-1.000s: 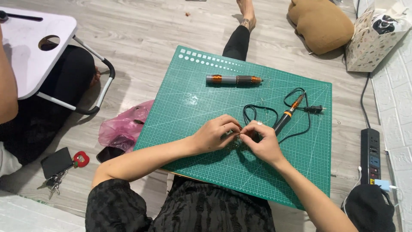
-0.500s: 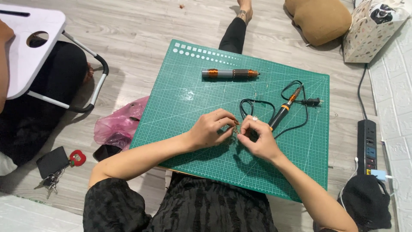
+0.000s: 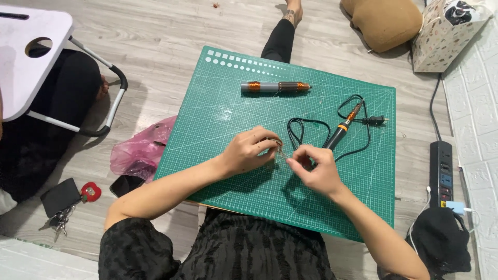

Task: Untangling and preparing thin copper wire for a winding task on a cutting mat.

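Two hands meet low on green cutting mat [image 3: 223,171], which lies on floor. Left hand [image 3: 248,152] curls shut, pinches tiny thin wire bit [image 3: 278,147] at fingertips. Right hand [image 3: 314,167] pinches close beside it, fingers bent; what it grips too small to tell. Hands kept close so small piece stays steady. Soldering iron [image 3: 342,129] with black cord lies just past right hand, easy to grab. Grey and orange tool [image 3: 275,86] rests farther off, beyond both hands. Pink bag [image 3: 140,150] sits off mat, out past left arm. Since earlier frame: hands sit bit more apart, tools unmoved.
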